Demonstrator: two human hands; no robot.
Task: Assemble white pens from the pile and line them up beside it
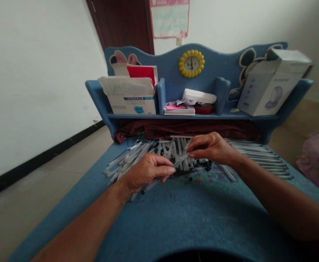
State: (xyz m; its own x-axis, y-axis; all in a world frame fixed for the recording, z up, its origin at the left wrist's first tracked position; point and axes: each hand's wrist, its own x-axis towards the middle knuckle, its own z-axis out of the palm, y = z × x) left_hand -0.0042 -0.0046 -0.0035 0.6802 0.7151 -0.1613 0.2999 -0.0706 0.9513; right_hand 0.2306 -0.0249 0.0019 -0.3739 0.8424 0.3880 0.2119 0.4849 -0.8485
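Note:
A slim translucent plastic tube slants between my two hands over the table. My left hand pinches its lower part between thumb and fingers. At the upper end, the thumb and fingertips of my right hand are closed on the same tube; the tip itself is partly hidden. A loose pile of similar pale tubes lies beside and behind my left hand. More tubes lie behind both hands, with small black pieces scattered around them. To the right, tubes with dark ends lie side by side in a row.
The blue table has a raised back shelf holding a mask box, papers and a white carton. A yellow flower-shaped clock is on the backboard. Dark red checked cloth lies under the shelf.

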